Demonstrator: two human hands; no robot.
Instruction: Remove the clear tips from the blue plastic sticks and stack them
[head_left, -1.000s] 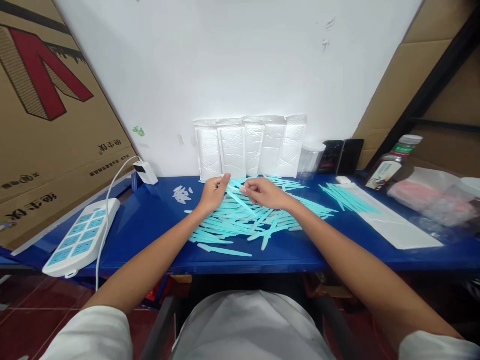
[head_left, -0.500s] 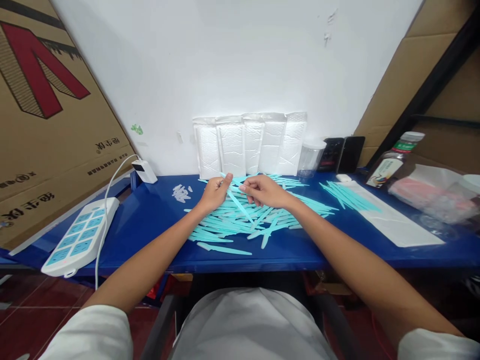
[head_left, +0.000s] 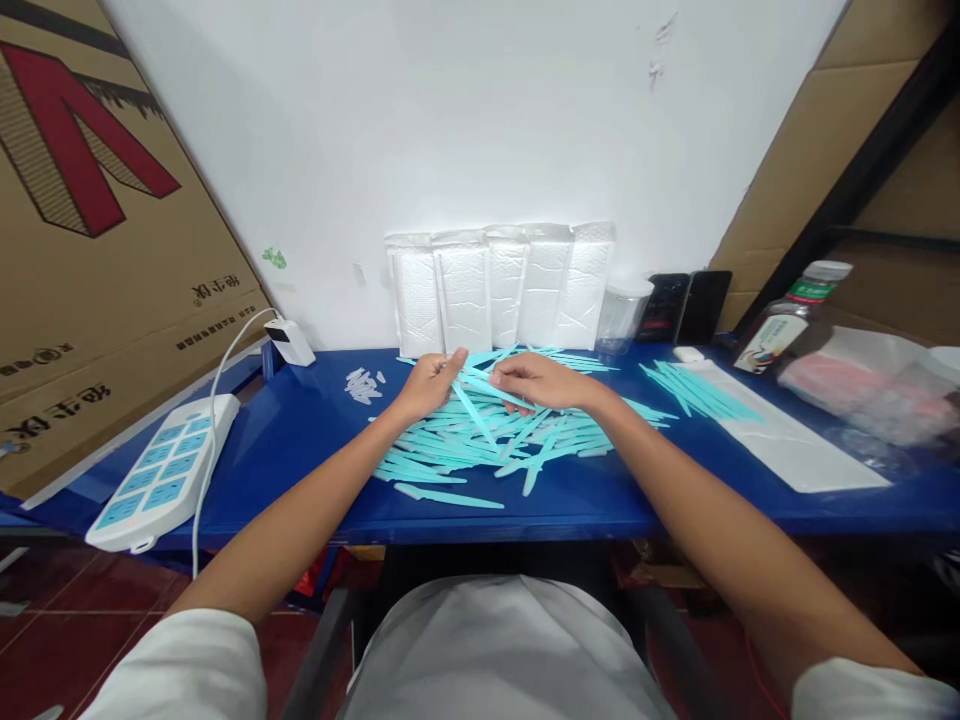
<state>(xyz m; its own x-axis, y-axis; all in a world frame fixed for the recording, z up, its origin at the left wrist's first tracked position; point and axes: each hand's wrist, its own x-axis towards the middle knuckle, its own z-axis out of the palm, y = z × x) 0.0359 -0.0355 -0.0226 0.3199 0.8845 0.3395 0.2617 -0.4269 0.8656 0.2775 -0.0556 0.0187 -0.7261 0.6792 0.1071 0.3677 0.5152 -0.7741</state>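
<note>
A loose pile of turquoise eyebrow razors (head_left: 450, 455) with pale blade ends covers the middle of the blue table. Over its far side, my left hand (head_left: 433, 385) is closed with its thumb up, and a turquoise razor slants down from it toward me. Close to its right, my right hand (head_left: 544, 382) pinches another turquoise razor between thumb and fingers, its handle pointing right under the palm. The fingertips of my left hand are partly hidden. Small whitish pieces, like blade covers (head_left: 361, 385), lie to the left of the pile.
White padded mailers (head_left: 465, 295) lean on the wall behind the pile. Right of them stand a clear jar (head_left: 624, 315) and dark phones (head_left: 701, 310). More razors (head_left: 694, 392) lie partly on a white bag (head_left: 795, 440). A bottle (head_left: 787, 315) stands far right, a power strip (head_left: 165, 475) left.
My right hand has shifted slightly right, away from my left, and the razor in it now shows below the fingers. The razor in my left hand has tilted a little steeper.
</note>
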